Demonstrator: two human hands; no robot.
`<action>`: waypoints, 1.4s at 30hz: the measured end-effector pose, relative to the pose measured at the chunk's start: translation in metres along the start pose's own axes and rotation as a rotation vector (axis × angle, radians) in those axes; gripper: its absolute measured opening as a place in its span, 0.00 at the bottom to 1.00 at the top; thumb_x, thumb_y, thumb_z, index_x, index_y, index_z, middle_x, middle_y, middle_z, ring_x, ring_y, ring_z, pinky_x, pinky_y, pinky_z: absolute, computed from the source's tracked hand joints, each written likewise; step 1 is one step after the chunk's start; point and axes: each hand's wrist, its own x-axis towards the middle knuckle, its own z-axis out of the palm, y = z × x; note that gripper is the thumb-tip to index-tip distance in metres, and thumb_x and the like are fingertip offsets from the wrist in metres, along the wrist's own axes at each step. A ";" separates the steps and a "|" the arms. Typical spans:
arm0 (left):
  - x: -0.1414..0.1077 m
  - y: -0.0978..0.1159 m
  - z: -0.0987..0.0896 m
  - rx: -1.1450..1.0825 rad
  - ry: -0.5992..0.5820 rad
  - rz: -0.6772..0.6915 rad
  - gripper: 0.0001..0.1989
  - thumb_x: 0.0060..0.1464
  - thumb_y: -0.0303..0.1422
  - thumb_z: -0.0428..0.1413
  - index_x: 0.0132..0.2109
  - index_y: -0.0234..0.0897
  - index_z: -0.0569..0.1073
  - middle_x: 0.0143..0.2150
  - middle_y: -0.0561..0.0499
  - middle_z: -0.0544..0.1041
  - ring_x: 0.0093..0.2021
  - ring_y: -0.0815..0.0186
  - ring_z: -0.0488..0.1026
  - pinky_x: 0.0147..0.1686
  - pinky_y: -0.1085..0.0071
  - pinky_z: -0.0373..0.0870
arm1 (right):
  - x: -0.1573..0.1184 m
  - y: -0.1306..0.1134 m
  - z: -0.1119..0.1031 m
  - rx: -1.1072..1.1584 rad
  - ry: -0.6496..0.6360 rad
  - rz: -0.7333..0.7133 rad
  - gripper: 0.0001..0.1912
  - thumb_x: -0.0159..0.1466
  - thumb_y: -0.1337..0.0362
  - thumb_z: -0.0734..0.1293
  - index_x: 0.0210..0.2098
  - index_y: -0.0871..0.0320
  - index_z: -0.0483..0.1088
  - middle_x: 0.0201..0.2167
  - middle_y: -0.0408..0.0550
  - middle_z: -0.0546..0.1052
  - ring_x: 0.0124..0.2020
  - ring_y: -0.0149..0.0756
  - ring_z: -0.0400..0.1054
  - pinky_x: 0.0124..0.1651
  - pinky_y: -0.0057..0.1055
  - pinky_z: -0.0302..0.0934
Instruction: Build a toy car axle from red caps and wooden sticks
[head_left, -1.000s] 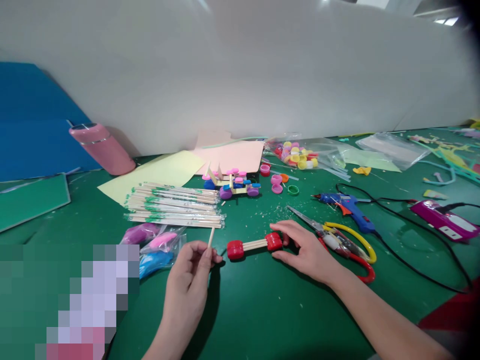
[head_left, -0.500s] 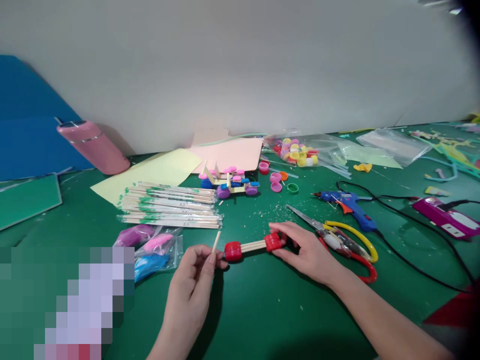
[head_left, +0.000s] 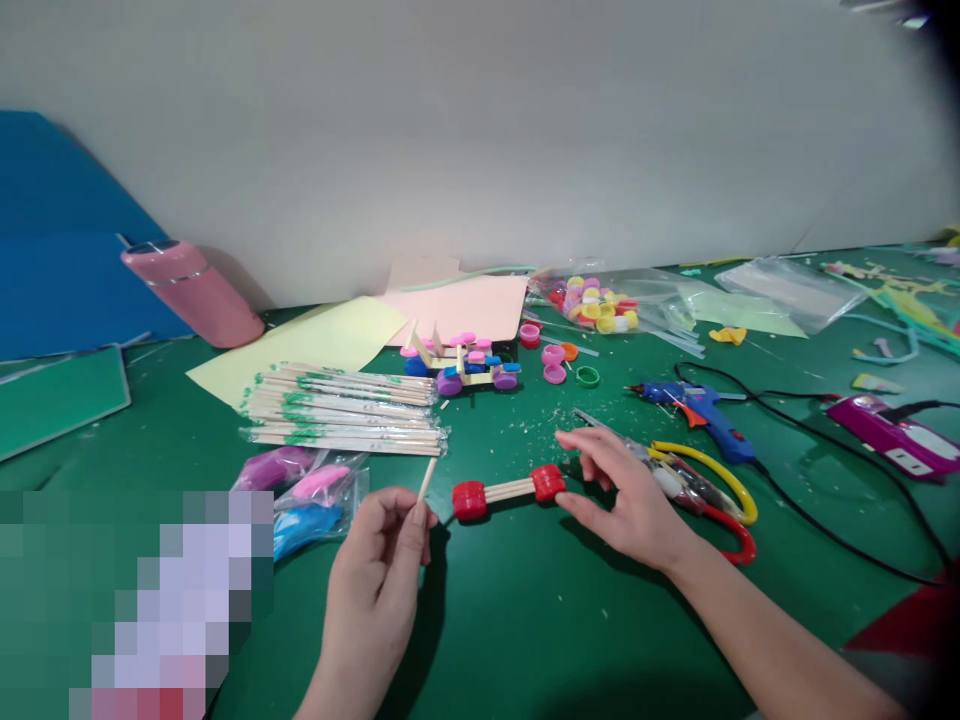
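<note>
Pinched between thumb and fingers of my left hand [head_left: 382,560] is a short thin wooden stick [head_left: 427,480], pointing up and away. Right of it, on the green table, lies a small piece [head_left: 508,490] of several parallel wooden sticks, with red bottle caps [head_left: 469,500] at its left end and more red caps [head_left: 549,483] at its right end. My right hand [head_left: 619,495] is beside that right end, thumb and fingers spread and holding nothing; its thumb tip is very near the red caps. Behind my right hand, scissors [head_left: 731,540] are partly hidden.
Wrapped chopsticks [head_left: 345,410] lie left of centre, with bagged clay [head_left: 311,485] in front. Small toy cars [head_left: 476,375] and loose caps [head_left: 553,372] sit behind. A blue glue gun [head_left: 701,410] with its black cord and a purple power strip [head_left: 892,432] are at right.
My right hand has let go of the red-capped piece and opened, shifting slightly right. My left hand has drawn back a little from its left end, still with the stick.
</note>
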 end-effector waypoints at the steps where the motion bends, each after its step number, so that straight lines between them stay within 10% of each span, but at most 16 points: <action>1: -0.002 0.002 0.000 0.052 0.008 0.043 0.02 0.55 0.32 0.49 0.35 0.40 0.64 0.24 0.55 0.69 0.22 0.69 0.66 0.21 0.75 0.64 | -0.001 -0.001 0.000 0.002 0.057 -0.013 0.21 0.58 0.63 0.64 0.52 0.54 0.61 0.39 0.49 0.67 0.28 0.33 0.61 0.32 0.32 0.62; 9: -0.017 0.012 0.010 0.343 -0.184 0.551 0.05 0.53 0.25 0.49 0.36 0.39 0.67 0.27 0.53 0.73 0.25 0.68 0.69 0.26 0.75 0.66 | -0.008 -0.019 0.002 0.154 0.069 -0.199 0.13 0.61 0.70 0.60 0.45 0.58 0.66 0.32 0.48 0.70 0.31 0.34 0.63 0.31 0.30 0.61; 18: -0.018 0.014 0.011 0.347 -0.216 0.616 0.05 0.54 0.24 0.49 0.37 0.38 0.66 0.27 0.53 0.74 0.25 0.68 0.69 0.26 0.74 0.66 | -0.006 -0.051 0.009 0.061 -0.136 -0.198 0.09 0.61 0.66 0.64 0.41 0.59 0.68 0.34 0.48 0.73 0.36 0.36 0.64 0.39 0.32 0.59; 30: -0.021 0.015 0.010 0.123 -0.344 0.328 0.06 0.55 0.27 0.49 0.36 0.37 0.71 0.25 0.52 0.74 0.26 0.68 0.72 0.26 0.77 0.66 | 0.008 -0.068 0.022 0.325 0.060 -0.100 0.04 0.61 0.68 0.64 0.29 0.58 0.68 0.23 0.41 0.70 0.25 0.28 0.61 0.30 0.25 0.55; 42: -0.018 0.023 0.013 -0.532 -0.676 -0.370 0.12 0.53 0.38 0.53 0.28 0.33 0.69 0.19 0.50 0.74 0.18 0.73 0.64 0.20 0.77 0.59 | 0.006 -0.054 0.029 0.394 0.077 -0.079 0.10 0.63 0.70 0.59 0.37 0.57 0.72 0.27 0.43 0.73 0.30 0.30 0.66 0.34 0.26 0.59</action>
